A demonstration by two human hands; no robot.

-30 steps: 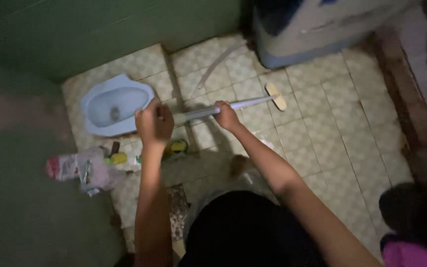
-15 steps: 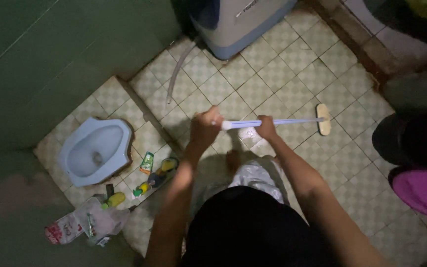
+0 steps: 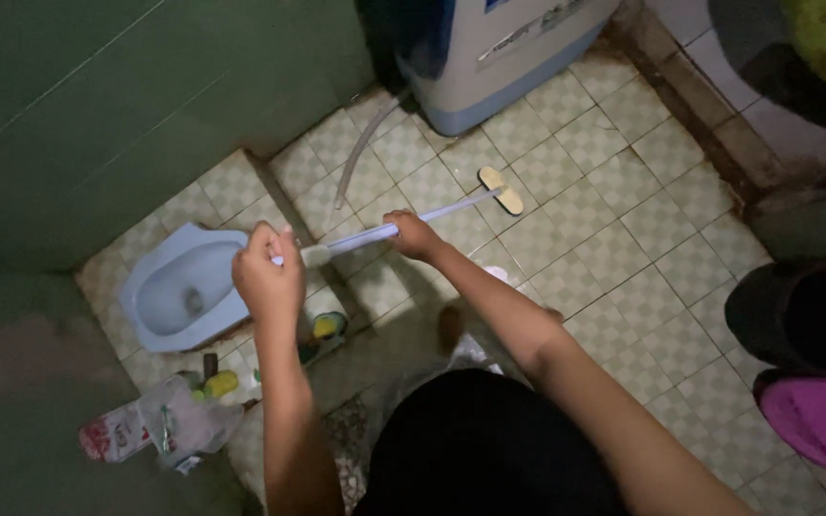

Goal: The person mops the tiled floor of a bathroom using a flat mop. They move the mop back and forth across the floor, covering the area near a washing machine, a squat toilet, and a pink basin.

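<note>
blue squat toilet point(image 3: 179, 287) | washing machine point(image 3: 499, 48) | grey hose point(image 3: 360, 148) | plastic bag point(image 3: 160, 430) | tiled floor point(image 3: 623, 239)

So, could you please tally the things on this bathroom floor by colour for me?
Blue: 1, the squat toilet pan
White with blue: 1, the washing machine
Pale: 2, the long-handled floor brush held by the left hand and right hand, and the hose
Yellow: 1, the bottle
Clear with red: 1, the plastic bag
Total: 6

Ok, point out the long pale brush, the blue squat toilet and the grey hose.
long pale brush point(image 3: 437, 211), head view, middle of its handle
blue squat toilet point(image 3: 169, 287), head view, its bowl
grey hose point(image 3: 360, 151), head view, mid-length
</note>
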